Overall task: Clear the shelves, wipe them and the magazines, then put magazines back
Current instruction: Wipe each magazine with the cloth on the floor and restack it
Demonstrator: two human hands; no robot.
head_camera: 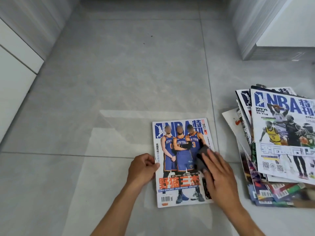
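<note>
Magazine [180,160]: lies flat, face up, on floor at lower centre of frame. Glossy white cover w/ blue "NBA" masthead, three players in blue-orange New York kit, large orange Chinese headline near bottom, barcode at lower-left corner. Rectangular, thin, edges straight.

Left hand [142,169]: at mag's left edge, mid-height; fingers curled, thumb on cover edge, pinching it.

Right hand [219,179]: over right side of cover, fingers extended and fairly flat, pressing dark cloth [202,157] against cover. Cloth is soft, matte, dark grey, bunched under fingertips; image blurred here.

Stack of magazines [279,147]: right of frame, near the single mag but apart from it. Loose, fanned pile, corners skewed; top copy also white NBA issue w/ blue masthead, glossy.

Floor [119,79]: large grey tiles, polished, faint marbling, thin grout lines, soft reflections.

White panels [15,53]: upper left, smooth, matte.
</note>
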